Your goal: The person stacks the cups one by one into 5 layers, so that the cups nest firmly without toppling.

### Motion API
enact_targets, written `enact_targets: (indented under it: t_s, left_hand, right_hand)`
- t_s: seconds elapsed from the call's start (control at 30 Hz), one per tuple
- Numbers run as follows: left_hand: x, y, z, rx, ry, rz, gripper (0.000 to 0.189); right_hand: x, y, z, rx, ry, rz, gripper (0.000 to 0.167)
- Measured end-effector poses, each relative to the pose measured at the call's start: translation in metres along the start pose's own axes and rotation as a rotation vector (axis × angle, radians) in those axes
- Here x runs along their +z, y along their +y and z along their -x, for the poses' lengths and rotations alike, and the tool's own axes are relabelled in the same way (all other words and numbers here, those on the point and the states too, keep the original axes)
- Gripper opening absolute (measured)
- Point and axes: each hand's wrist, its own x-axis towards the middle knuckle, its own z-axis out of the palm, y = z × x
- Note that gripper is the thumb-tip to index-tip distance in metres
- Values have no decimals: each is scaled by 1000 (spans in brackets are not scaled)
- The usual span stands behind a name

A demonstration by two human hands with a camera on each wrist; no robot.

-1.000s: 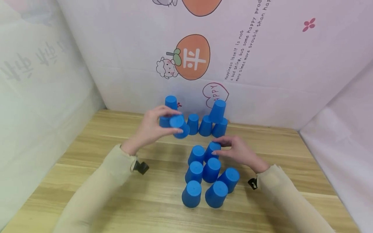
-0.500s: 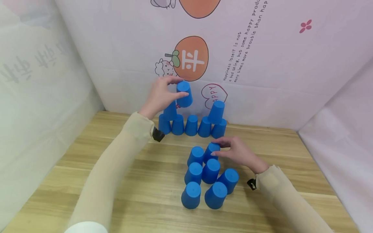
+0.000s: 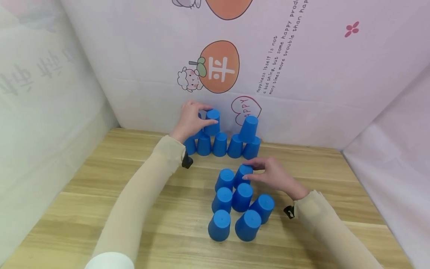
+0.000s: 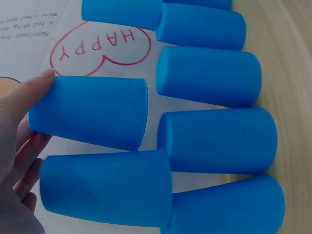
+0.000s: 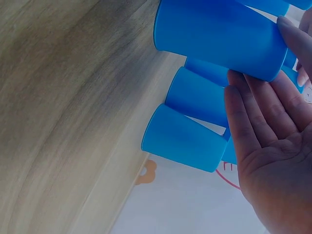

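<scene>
My left hand (image 3: 190, 120) pinches an upside-down blue cup (image 3: 213, 126) near its base, thumb on one side and fingers on the other. This cup is low over the back row of cups (image 3: 220, 145), its rim right at their tops. Beside it, in the left wrist view, a second-layer cup (image 4: 107, 190) rests on the row; my hand partly hides it in the head view. Another second-layer cup (image 3: 249, 129) sits at the row's right end. Thumb and fingers of my right hand (image 3: 273, 175) grip the top of an upside-down cup (image 5: 219, 36) standing on the table.
Several more upside-down blue cups (image 3: 222, 200) stand in a close group at the front middle of the wooden table (image 3: 100, 186). A printed white cloth (image 3: 151, 67) rises right behind the back row, and more cloth hangs at both sides.
My left hand has carried its cup up and back from in front of the row, then lowered it over the row, beside the left second-layer cup. The right hand stays on its cup.
</scene>
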Motion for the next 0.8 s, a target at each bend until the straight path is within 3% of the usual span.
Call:
enact_targets:
  t_s: [0.37, 0.63, 0.8]
  left_hand:
    - [6, -9, -1, -4, 4, -96, 57]
    - [9, -9, 1, -17, -14, -73, 59]
    - [5, -4, 2, -9, 15, -49, 62]
  right_hand:
    - [1, 1, 0, 17, -3, -10, 49]
    - [1, 1, 1, 2, 0, -17, 49]
    - [1, 2, 0, 0, -5, -14, 49]
